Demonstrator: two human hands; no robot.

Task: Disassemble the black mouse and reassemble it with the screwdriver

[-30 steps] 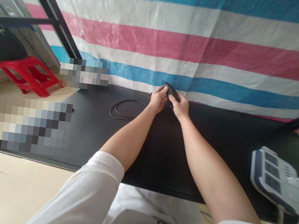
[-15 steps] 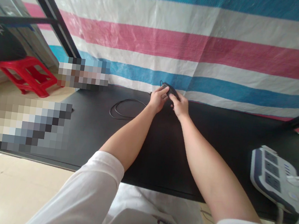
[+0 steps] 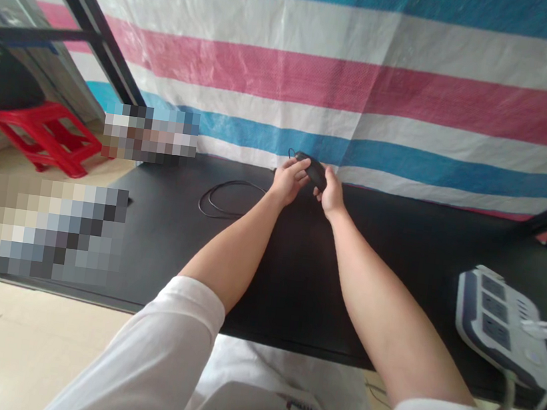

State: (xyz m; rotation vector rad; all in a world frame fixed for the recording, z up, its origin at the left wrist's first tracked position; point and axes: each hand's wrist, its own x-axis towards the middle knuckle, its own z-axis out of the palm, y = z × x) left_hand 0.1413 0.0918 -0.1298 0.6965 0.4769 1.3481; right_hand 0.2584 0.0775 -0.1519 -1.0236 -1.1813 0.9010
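A black computer mouse [image 3: 315, 172] is held up over the far side of the black table [image 3: 295, 268], tilted, in front of the striped sheet. My left hand [image 3: 289, 181] grips its left end, with fingers over the top. At its right end, my right hand [image 3: 330, 192] has the thumb along the edge and fingers curled beneath. A thin black cable [image 3: 208, 198] lies in a loop on the table left of my hands, and part of it passes behind my left forearm. A small loop of cable shows above the mouse's left end.
A white and grey power strip [image 3: 504, 326] with white cables sits at the table's right. The striped sheet [image 3: 320, 80] hangs behind. At left are a red stool [image 3: 45, 134], a black frame and two pixelated areas.
My right thumb has shifted from the top of the mouse to its right edge, so more of the mouse shows. My left hand has barely moved.
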